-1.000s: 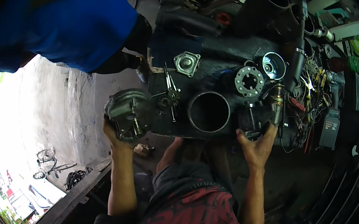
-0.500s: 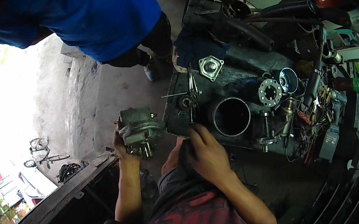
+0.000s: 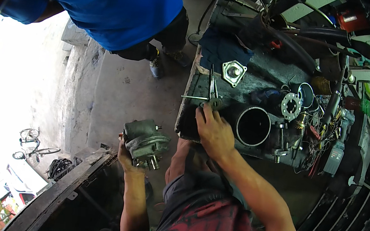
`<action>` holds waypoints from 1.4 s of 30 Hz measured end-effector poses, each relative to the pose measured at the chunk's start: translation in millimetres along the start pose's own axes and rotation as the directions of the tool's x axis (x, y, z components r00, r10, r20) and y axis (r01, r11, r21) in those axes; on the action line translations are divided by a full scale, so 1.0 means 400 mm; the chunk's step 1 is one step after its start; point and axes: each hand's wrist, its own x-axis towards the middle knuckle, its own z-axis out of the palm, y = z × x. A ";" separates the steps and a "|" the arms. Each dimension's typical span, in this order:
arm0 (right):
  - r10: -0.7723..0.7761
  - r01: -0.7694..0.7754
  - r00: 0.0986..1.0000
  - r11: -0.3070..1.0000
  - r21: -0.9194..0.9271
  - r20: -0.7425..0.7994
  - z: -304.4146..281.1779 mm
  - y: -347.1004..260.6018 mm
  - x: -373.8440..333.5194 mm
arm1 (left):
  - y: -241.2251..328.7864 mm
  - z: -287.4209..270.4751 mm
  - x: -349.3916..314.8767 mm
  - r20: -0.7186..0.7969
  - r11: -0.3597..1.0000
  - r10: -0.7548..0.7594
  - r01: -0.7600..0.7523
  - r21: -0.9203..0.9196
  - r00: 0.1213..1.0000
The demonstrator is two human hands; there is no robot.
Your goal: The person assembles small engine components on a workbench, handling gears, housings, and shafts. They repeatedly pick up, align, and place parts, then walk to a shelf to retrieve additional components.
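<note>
In my left hand, off the bench's near left corner, is a grey cast-metal housing with a short shiny shaft at its lower side. The fingers wrap round its left and under sides. My right hand reaches over the bench's near edge, fingers bent down among slim metal tools and a thin rod. A small metal gear part shows just past its fingertips. Whatever those fingers pinch is hidden. Right beside that hand stands a wide black metal cylinder, open end up.
A silver five-cornered cover lies by a dark blue cloth. Further right are a ring with holes, tangled wires and a grey battery tool. A person in a blue shirt stands at the far left.
My right hand has moved forward from the bench edge onto the small parts. The left hand still holds the housing, nearly in place. The view has shifted, and the blue-shirted person appears slightly further right.
</note>
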 end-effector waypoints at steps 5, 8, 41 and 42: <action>-0.017 0.016 1.000 0.999 0.037 0.011 0.034 -0.024 -0.050 | -0.012 0.006 0.006 -0.014 1.000 -0.009 0.009 -0.027 1.000; -0.056 0.055 0.998 0.998 -0.022 -0.019 0.048 -0.028 -0.062 | -0.019 0.000 0.010 -0.040 1.000 -0.009 0.010 0.020 0.999; 0.703 -0.463 0.225 -0.533 0.708 0.675 -0.166 0.019 -0.464 | -0.082 0.125 0.106 0.137 0.948 -0.233 0.193 0.255 0.963; 0.697 -0.515 0.166 -0.542 0.664 0.697 -0.164 0.018 -0.474 | -0.088 0.126 0.111 0.149 0.942 -0.243 0.197 0.270 0.958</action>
